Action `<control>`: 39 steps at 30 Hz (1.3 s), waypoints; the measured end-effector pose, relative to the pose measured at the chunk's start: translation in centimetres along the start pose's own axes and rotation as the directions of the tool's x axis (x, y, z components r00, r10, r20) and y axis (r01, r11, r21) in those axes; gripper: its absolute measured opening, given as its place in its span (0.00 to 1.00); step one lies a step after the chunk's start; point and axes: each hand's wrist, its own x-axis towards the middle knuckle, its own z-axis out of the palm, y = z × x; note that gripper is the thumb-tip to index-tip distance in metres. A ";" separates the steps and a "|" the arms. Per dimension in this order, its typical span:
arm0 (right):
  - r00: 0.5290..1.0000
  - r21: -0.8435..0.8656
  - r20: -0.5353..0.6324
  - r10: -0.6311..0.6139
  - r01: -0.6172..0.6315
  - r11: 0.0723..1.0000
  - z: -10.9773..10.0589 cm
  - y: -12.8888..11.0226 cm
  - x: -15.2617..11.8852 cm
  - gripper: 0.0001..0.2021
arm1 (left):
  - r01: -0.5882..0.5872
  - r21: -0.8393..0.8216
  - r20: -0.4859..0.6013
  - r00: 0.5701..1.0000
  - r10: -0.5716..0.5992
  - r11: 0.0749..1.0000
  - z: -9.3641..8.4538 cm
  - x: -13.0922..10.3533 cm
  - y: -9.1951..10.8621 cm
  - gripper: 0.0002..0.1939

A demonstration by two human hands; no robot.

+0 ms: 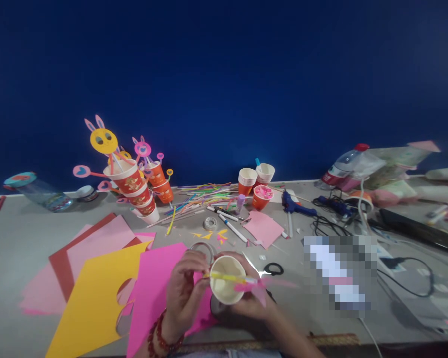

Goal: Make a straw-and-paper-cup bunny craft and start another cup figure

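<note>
Dark blue wall rises behind the far edge of a grey table. Near the middle of the table's near edge, the right hand is wrapped around a cup, its mouth turned to the camera. The left hand pinches one end of a yellow straw between thumb and fingers; the straw runs across the mouth, a pink piece at its other end. Whether the straw touches the rim, I cannot tell.

Beside the right hand lie scissors, partly hidden. Left of the left hand, toward the near edge, a pink sheet overlaps a yellow sheet with round cut-outs.

Along the far edge, from the left corner, come a tilted jar, stacked cups topped by a yellow rabbit face, loose straws, more cups and a blue glue gun. Near the far right corner leans a red-capped bottle.
</note>
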 end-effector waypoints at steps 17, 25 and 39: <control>0.992 0.056 -0.059 0.109 -0.106 0.993 0.9 0.3 0.2 0.39 | 0.521 -0.137 -0.225 0.812 -0.538 0.843 0.7 0.0 -1.2 0.09; 0.992 0.009 -0.060 0.107 -0.107 0.994 0.8 1.0 0.3 0.38 | 0.587 -0.188 -0.235 0.751 -0.617 0.787 0.9 0.3 -1.5 0.10; 0.989 -0.004 -0.091 0.120 -0.121 0.993 1.2 0.2 0.3 0.34 | 0.616 -0.211 -0.244 0.718 -0.651 0.759 1.0 -0.5 -2.4 0.12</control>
